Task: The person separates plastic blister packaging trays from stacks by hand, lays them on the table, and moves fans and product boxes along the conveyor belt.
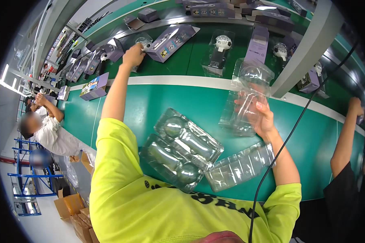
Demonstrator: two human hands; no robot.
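My left hand (134, 56) is stretched out over the conveyor, its fingers closed at a white device with a soccer-ball-patterned head (145, 42); the fingers partly hide it. My right hand (263, 116) grips a clear plastic blister tray (244, 107) from behind, and the fingers show through the plastic. On the green table in front of my body lie more clear blister trays (188, 139), moulded with round and long hollows. A ribbed clear tray (239, 167) lies beside them, below my right hand.
Along the conveyor (182, 67) stand purple printed boxes (172, 42) and another ball-headed device in its clear tray (221, 48). A grey post (306, 48) and a hanging black cable (296, 131) are on my right. Co-workers sit at the left (48, 129) and right (344, 174).
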